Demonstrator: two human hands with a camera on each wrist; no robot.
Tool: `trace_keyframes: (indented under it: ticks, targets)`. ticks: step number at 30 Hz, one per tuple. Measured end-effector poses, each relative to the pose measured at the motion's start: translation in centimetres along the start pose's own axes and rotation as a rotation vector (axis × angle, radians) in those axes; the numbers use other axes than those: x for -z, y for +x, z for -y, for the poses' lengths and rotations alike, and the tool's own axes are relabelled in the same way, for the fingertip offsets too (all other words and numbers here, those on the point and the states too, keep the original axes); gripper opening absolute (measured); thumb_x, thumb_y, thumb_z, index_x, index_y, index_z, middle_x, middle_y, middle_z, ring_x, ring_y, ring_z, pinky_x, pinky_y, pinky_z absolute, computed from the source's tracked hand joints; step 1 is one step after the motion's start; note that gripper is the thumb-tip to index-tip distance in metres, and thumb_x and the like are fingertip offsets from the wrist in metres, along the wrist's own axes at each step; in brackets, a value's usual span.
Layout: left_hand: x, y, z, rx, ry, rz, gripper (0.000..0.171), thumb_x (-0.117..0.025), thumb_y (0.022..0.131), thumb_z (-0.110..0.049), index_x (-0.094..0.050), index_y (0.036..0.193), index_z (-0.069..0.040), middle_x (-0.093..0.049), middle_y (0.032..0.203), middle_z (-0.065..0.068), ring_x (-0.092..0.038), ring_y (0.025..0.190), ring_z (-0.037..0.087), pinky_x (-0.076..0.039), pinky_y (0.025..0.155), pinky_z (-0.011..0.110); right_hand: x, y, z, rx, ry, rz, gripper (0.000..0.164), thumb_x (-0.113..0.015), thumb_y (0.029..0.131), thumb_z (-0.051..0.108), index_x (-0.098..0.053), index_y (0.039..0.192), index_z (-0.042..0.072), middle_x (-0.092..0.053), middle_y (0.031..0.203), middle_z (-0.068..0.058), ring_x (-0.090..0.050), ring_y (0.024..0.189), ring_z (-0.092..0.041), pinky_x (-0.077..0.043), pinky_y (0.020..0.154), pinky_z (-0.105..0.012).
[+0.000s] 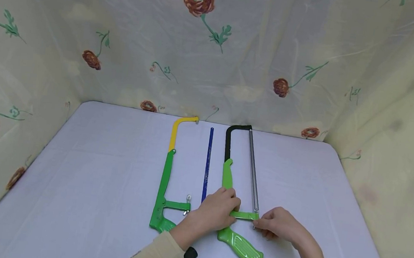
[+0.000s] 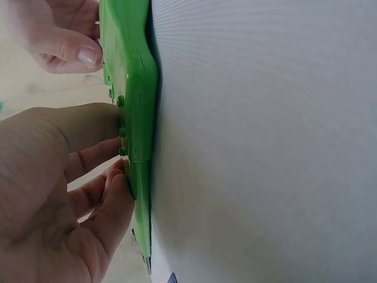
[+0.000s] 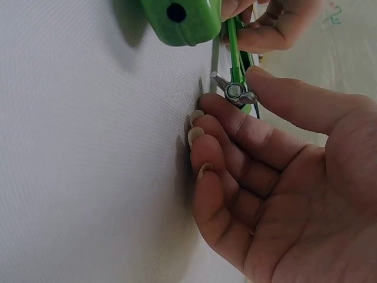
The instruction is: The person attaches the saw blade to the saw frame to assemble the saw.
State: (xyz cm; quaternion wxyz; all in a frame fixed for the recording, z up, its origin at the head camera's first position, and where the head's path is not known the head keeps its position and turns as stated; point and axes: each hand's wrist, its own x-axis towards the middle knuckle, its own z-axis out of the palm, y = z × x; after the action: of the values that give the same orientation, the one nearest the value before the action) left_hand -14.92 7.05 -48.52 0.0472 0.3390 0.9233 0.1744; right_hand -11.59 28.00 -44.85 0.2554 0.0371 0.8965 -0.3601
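Light-green and black, a bow-framed hacksaw (image 1: pixel 227 175) lies on the white cloth-covered table (image 1: pixel 83 191). The left hand's (image 1: pixel 218 208) curled fingers hold its frame; the right hand (image 1: pixel 281 225) pinches its silver metal wing nut (image 3: pixel 234 91). Probably stiff, light, best steadied by the frame.

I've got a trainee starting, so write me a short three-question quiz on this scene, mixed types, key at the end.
1. What lies between the yellow-ended saw and the black-ended saw?
A) a ruler
B) a blue blade
C) a screwdriver

2. True or false: a blade is mounted in the yellow-ended saw.

3. Which of the person's hands is at the wing nut of the black-ended saw?

Key: 1. B; 2. False; 3. The right hand.
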Motion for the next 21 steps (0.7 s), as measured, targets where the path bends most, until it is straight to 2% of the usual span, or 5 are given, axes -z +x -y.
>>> trace_keyframes:
  ticks: [12,21]
  targets:
    - [0.0,-0.1,0.0,-0.001,0.0,-0.003,0.016,-0.075,0.088,-0.029,-0.068,0.099,-0.021,-0.057,0.103,-0.006,-0.046,0.091,0.01,-0.04,0.064,0.019,0.5,0.1,-0.7,0.044,0.02,0.027,0.014,-0.067,0.088,0.013,-0.071,0.084,0.0,-0.064,0.07,-0.004,-0.057,0.065,-0.017,-0.048,0.059,-0.031]
    - [0.3,-0.2,-0.1,-0.006,-0.009,-0.008,0.016,-0.075,0.088,-0.028,-0.068,0.099,-0.02,-0.058,0.104,-0.004,-0.047,0.091,0.011,-0.04,0.064,0.019,0.5,0.2,-1.2,0.04,0.024,0.007,0.008,-0.066,0.084,0.007,-0.07,0.085,0.0,-0.065,0.073,-0.005,-0.058,0.066,-0.018,-0.05,0.061,-0.032]
